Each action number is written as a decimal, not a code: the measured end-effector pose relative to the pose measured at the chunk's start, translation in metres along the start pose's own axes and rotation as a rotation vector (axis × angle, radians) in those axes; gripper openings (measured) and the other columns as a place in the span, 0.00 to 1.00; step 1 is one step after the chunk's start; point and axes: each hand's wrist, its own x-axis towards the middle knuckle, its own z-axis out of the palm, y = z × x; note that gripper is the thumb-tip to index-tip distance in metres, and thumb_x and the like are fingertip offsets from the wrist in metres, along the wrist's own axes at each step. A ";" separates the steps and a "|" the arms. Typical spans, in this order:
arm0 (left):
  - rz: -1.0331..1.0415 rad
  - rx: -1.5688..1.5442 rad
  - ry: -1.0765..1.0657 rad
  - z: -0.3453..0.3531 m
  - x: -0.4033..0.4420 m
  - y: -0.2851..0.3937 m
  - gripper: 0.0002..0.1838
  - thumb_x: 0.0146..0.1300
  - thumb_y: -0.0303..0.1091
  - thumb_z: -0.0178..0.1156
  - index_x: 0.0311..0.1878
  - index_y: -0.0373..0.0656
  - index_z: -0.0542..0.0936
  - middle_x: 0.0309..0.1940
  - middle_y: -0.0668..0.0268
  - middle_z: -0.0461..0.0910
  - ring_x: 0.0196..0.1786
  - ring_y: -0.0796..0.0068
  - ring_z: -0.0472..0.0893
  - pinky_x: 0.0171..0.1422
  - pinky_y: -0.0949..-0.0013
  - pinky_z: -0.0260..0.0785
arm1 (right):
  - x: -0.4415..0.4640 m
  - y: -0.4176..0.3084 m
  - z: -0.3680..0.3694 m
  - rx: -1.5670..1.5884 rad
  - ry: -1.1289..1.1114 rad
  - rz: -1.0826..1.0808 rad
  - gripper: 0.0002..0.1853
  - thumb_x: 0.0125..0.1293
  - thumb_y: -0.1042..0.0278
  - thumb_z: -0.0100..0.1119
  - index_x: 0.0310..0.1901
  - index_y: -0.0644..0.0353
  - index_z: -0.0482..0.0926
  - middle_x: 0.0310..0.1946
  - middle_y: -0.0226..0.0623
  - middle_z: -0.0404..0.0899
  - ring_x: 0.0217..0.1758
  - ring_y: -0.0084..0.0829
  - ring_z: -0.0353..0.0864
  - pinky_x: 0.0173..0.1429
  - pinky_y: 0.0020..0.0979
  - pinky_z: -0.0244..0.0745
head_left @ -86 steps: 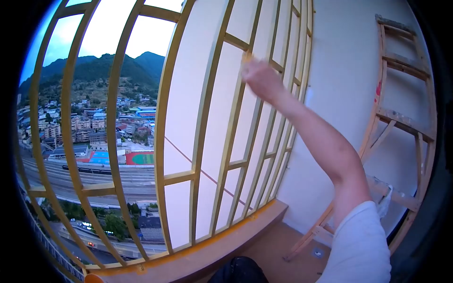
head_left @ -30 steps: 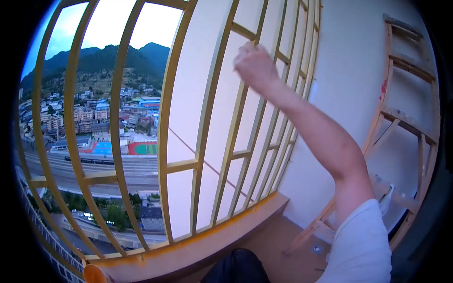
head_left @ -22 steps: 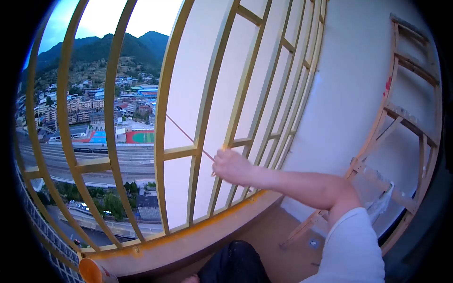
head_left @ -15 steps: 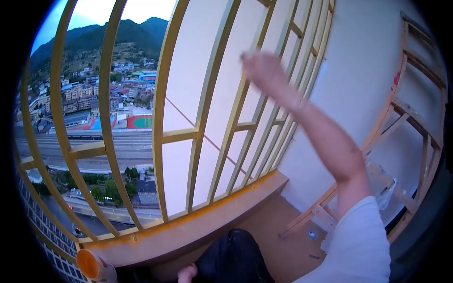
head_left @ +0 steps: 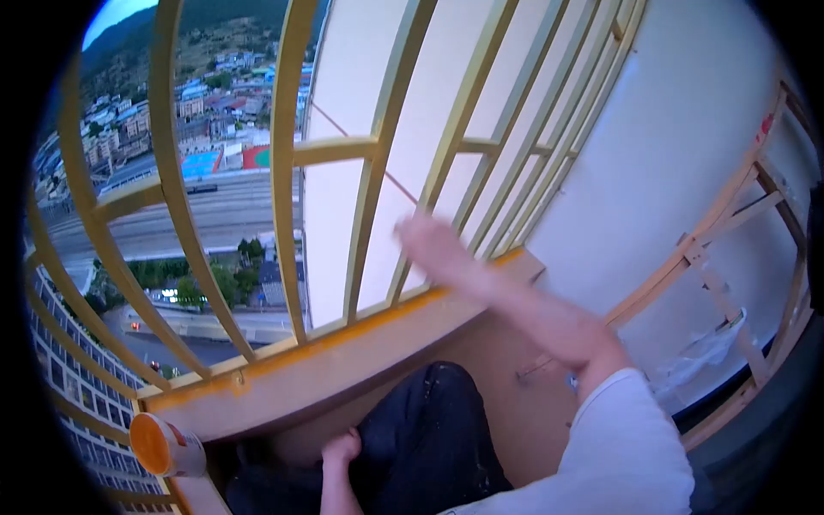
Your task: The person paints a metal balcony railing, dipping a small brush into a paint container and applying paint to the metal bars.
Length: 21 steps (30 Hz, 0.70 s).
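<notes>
My right hand [head_left: 432,247] is at a yellow-painted railing bar [head_left: 445,160], near its lower part. Its fingers look closed, but motion blur hides what they hold, if anything. My left hand [head_left: 343,445] is curled closed against my dark trousers [head_left: 429,429], with nothing visible in it. At the lower left, a white paint bucket [head_left: 187,453] stands tilted in view, with orange-yellow paint [head_left: 151,444] inside. Orange-yellow paint also marks the sill [head_left: 292,386] along the foot of the bars.
A wooden ladder-like frame [head_left: 661,296] leans by the white wall [head_left: 592,206] on the right, with crumpled clear plastic [head_left: 704,356] on it. Brown floor [head_left: 506,403] lies below the sill. Beyond the bars, a road, buildings and hills lie far below.
My right hand has swept down along the bars from high up to near their lower part. The view has tilted downward, and more of my left forearm shows.
</notes>
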 end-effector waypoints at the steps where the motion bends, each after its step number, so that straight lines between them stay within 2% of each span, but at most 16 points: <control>1: 0.035 0.011 -0.024 0.000 0.002 -0.002 0.35 0.79 0.48 0.27 0.59 0.36 0.82 0.62 0.47 0.80 0.66 0.44 0.78 0.74 0.49 0.67 | 0.022 0.014 -0.037 -0.176 0.056 0.022 0.05 0.65 0.70 0.55 0.34 0.58 0.80 0.32 0.41 0.81 0.42 0.41 0.83 0.47 0.46 0.80; 2: 0.093 0.029 0.008 0.001 0.001 -0.004 0.35 0.79 0.48 0.27 0.58 0.35 0.83 0.59 0.45 0.81 0.65 0.43 0.79 0.74 0.49 0.68 | 0.043 0.017 -0.089 -0.260 0.132 0.018 0.05 0.65 0.68 0.57 0.33 0.58 0.79 0.32 0.39 0.81 0.40 0.38 0.82 0.45 0.44 0.80; 3: 0.061 0.009 0.023 -0.001 -0.002 0.001 0.35 0.79 0.48 0.27 0.57 0.35 0.83 0.58 0.45 0.82 0.64 0.44 0.80 0.73 0.49 0.68 | 0.056 0.012 -0.130 -0.403 0.278 -0.038 0.06 0.65 0.66 0.58 0.33 0.57 0.80 0.31 0.37 0.80 0.41 0.35 0.81 0.45 0.40 0.78; 4: 0.028 -0.009 0.040 -0.004 -0.006 0.005 0.35 0.79 0.47 0.28 0.56 0.35 0.84 0.57 0.45 0.82 0.63 0.44 0.80 0.73 0.48 0.69 | 0.062 0.007 -0.142 -0.396 0.265 -0.036 0.06 0.65 0.66 0.58 0.33 0.57 0.80 0.31 0.37 0.80 0.41 0.35 0.81 0.45 0.40 0.78; 6: 0.026 0.010 0.007 -0.008 -0.009 0.007 0.34 0.79 0.47 0.28 0.56 0.35 0.84 0.58 0.45 0.82 0.63 0.44 0.80 0.72 0.48 0.69 | 0.065 0.001 -0.147 -0.674 0.356 -0.194 0.08 0.65 0.63 0.59 0.32 0.56 0.83 0.31 0.36 0.79 0.43 0.34 0.80 0.46 0.37 0.77; 8: 0.022 0.026 -0.010 -0.010 -0.008 0.007 0.34 0.79 0.47 0.28 0.56 0.35 0.84 0.58 0.46 0.82 0.64 0.45 0.80 0.72 0.48 0.70 | 0.034 -0.016 -0.079 -0.628 0.062 -0.158 0.09 0.63 0.61 0.62 0.31 0.56 0.85 0.31 0.36 0.78 0.45 0.35 0.79 0.48 0.36 0.75; 10: -0.001 0.004 -0.031 -0.008 -0.008 0.006 0.34 0.80 0.47 0.30 0.56 0.33 0.83 0.61 0.41 0.79 0.64 0.41 0.79 0.73 0.47 0.67 | -0.014 -0.032 0.017 -0.469 -0.127 -0.299 0.10 0.63 0.61 0.62 0.30 0.56 0.85 0.32 0.36 0.79 0.44 0.37 0.79 0.50 0.41 0.77; 11: -0.005 0.002 -0.027 -0.007 -0.008 0.006 0.34 0.80 0.47 0.30 0.56 0.33 0.83 0.61 0.41 0.79 0.64 0.41 0.79 0.73 0.47 0.67 | -0.036 -0.048 0.053 -0.322 -0.082 -0.319 0.09 0.66 0.64 0.60 0.31 0.58 0.85 0.33 0.38 0.80 0.43 0.38 0.81 0.51 0.44 0.79; 12: 0.020 0.019 0.009 -0.007 -0.010 0.007 0.34 0.80 0.48 0.29 0.57 0.33 0.83 0.61 0.41 0.79 0.63 0.41 0.80 0.73 0.47 0.67 | -0.039 -0.048 0.070 -0.322 -0.077 -0.323 0.09 0.66 0.64 0.60 0.31 0.58 0.85 0.33 0.38 0.80 0.43 0.38 0.81 0.51 0.44 0.79; 14: 0.042 0.042 0.036 -0.008 -0.011 0.007 0.35 0.80 0.48 0.28 0.57 0.33 0.83 0.61 0.41 0.79 0.63 0.41 0.80 0.73 0.48 0.67 | -0.044 -0.047 0.089 0.057 -0.129 -0.134 0.05 0.65 0.68 0.59 0.33 0.58 0.80 0.30 0.39 0.77 0.38 0.41 0.82 0.48 0.45 0.81; 16: -0.027 0.005 0.035 -0.009 -0.014 0.012 0.35 0.80 0.49 0.28 0.55 0.37 0.86 0.59 0.47 0.82 0.63 0.45 0.81 0.71 0.49 0.71 | -0.003 -0.013 0.025 -0.019 0.018 -0.004 0.03 0.66 0.71 0.57 0.36 0.59 0.78 0.31 0.42 0.78 0.39 0.42 0.83 0.45 0.44 0.81; 17: -0.028 -0.001 0.023 -0.008 -0.012 0.012 0.35 0.80 0.49 0.28 0.55 0.37 0.86 0.59 0.47 0.82 0.63 0.45 0.81 0.71 0.49 0.71 | 0.017 0.003 -0.009 -0.065 0.145 0.045 0.07 0.70 0.72 0.54 0.35 0.59 0.80 0.29 0.41 0.80 0.36 0.40 0.84 0.40 0.42 0.81; 18: -0.028 0.000 0.002 -0.008 -0.009 0.011 0.35 0.80 0.49 0.28 0.55 0.37 0.86 0.59 0.47 0.82 0.63 0.45 0.81 0.72 0.49 0.70 | 0.036 0.013 -0.053 -0.246 0.246 -0.010 0.06 0.68 0.72 0.55 0.34 0.58 0.80 0.28 0.38 0.79 0.32 0.38 0.83 0.38 0.40 0.80; 19: -0.030 0.002 -0.019 -0.007 -0.008 0.010 0.36 0.80 0.49 0.28 0.55 0.37 0.86 0.60 0.47 0.82 0.64 0.45 0.80 0.72 0.49 0.70 | 0.050 0.011 -0.091 -0.343 0.304 -0.014 0.06 0.68 0.71 0.57 0.33 0.58 0.80 0.28 0.38 0.78 0.33 0.38 0.83 0.37 0.39 0.80; 21: -0.040 -0.005 -0.013 -0.004 -0.007 0.009 0.36 0.80 0.49 0.28 0.55 0.37 0.86 0.59 0.46 0.82 0.64 0.45 0.81 0.72 0.49 0.70 | 0.054 0.005 -0.103 -0.436 0.362 -0.019 0.06 0.68 0.69 0.58 0.33 0.59 0.81 0.28 0.39 0.78 0.34 0.37 0.83 0.36 0.39 0.80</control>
